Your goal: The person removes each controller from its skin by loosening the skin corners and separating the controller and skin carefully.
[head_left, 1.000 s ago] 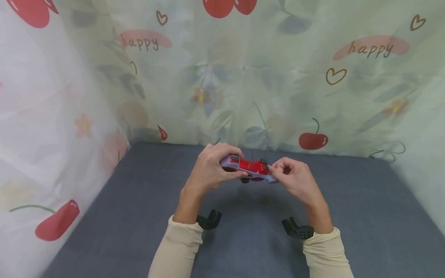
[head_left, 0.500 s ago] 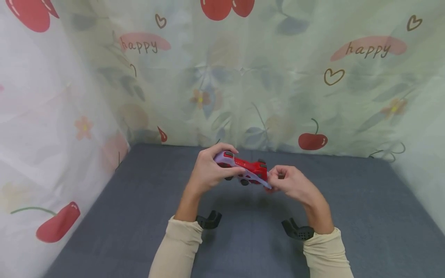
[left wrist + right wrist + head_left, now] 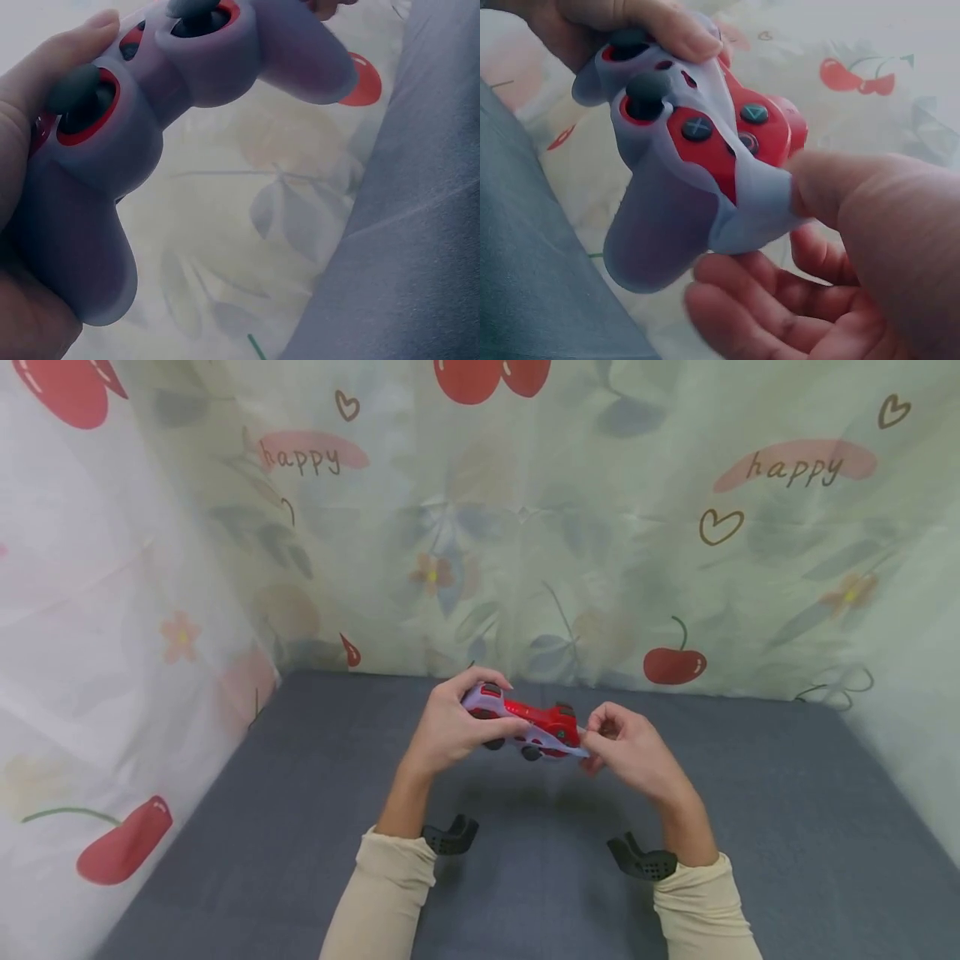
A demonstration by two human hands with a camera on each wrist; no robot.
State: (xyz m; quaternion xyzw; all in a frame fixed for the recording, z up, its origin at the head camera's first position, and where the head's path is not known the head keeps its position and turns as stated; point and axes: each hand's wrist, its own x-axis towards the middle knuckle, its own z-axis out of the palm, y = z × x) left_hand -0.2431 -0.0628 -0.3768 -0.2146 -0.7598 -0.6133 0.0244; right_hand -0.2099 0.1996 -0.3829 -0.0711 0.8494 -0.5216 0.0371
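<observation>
A red game controller [image 3: 543, 717] is held in the air above the table, partly inside a pale purple silicone cover [image 3: 652, 225]. My left hand [image 3: 442, 727] grips its left end, with the thumb along the near side. My right hand [image 3: 637, 752] pinches the edge of the cover at the right end. In the right wrist view the cover is stretched away from the red face, baring the triangle button [image 3: 754, 113] and cross button [image 3: 697, 128]. Both dark thumbsticks poke through the cover; the left wrist view shows one thumbstick [image 3: 75, 90] beside my left thumb.
A dark grey cloth covers the table [image 3: 300, 877]. Behind it hangs a patterned curtain [image 3: 525, 543] with cherries and writing, and another panel stands at the left. Black wrist mounts [image 3: 452, 835] sit on both wrists, close to the beige sleeves.
The controller has tilted, and the cover's right part has been pulled down toward me, exposing more red. Over the last half second my right hand has shifted slightly up.
</observation>
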